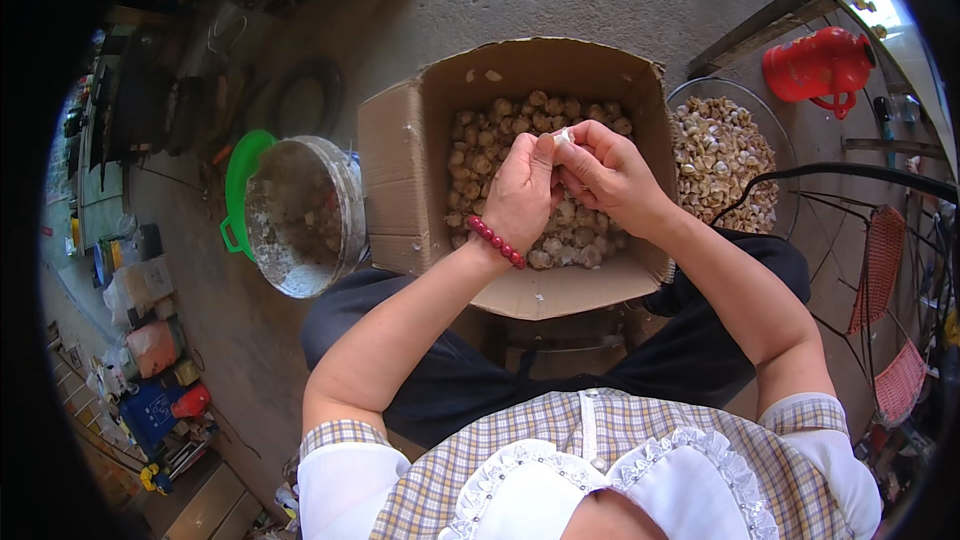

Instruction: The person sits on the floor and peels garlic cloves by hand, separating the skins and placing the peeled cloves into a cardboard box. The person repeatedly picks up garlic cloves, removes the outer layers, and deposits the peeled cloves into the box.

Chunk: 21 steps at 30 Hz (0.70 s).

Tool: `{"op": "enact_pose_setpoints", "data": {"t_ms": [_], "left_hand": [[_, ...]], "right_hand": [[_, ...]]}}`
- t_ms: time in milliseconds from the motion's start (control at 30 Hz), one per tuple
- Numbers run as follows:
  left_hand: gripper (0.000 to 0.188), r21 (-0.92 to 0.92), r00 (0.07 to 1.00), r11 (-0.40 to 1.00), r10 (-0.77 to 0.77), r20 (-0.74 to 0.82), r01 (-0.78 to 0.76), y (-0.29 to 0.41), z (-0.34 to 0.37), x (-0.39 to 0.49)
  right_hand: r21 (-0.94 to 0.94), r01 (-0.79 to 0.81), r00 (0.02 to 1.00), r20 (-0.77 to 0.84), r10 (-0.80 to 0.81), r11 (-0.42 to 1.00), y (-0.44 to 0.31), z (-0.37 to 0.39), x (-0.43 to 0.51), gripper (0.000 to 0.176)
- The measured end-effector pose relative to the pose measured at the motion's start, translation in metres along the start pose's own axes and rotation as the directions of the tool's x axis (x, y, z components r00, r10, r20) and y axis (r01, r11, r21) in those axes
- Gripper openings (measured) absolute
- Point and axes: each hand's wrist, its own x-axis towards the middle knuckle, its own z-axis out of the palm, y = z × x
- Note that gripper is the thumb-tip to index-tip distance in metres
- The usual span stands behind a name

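Over an open cardboard box (390, 172), both hands meet fingertip to fingertip at a small whitish piece of garlic (562, 136). My left hand (523, 184), below a red bead bracelet, pinches it from the left. From the right, the thumb and fingers of my right hand (611, 172) grip the same piece. Whether it is a peeled clove or skin is hard to tell. Whole garlic bulbs (480, 157) cover the bottom of the box, partly hidden under my hands. Right of the box, separated garlic cloves (724, 165) fill a round, thin-rimmed container (791, 127).
A dirty bucket (345, 217) stands left of the box, overlapping a green plastic basin (238, 187). A red jug-like flask (814, 67) lies at upper right near a table leg (761, 26). Woven-seat chairs (876, 270) are at right. Assorted goods line the left.
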Motion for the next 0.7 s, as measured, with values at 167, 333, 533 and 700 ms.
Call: {"op": "enact_pose_setpoints", "data": {"t_ms": [167,333,533,700], "left_hand": [[0.036,0.043,0.994,0.999,0.037,-0.1,-0.033,0.004,0.007,0.0],[0.035,0.025,0.996,1.0,-0.002,-0.094,0.005,0.009,0.006,-0.001],[0.025,-0.122,0.988,0.982,0.132,-0.08,-0.141,0.013,0.006,-0.003],[0.021,0.006,0.959,0.962,0.272,-0.084,-0.273,0.008,0.006,0.001]], "right_hand": [[-0.019,0.1,0.995,-0.003,-0.1,0.995,0.002,0.004,0.002,0.02],[-0.015,0.132,0.991,-0.031,-0.133,0.991,0.003,0.009,0.002,0.02],[0.133,0.085,0.996,0.013,-0.087,0.987,-0.006,0.007,0.003,0.025],[0.156,0.03,0.998,-0.061,-0.021,0.987,-0.009,0.008,0.004,0.031]]}}
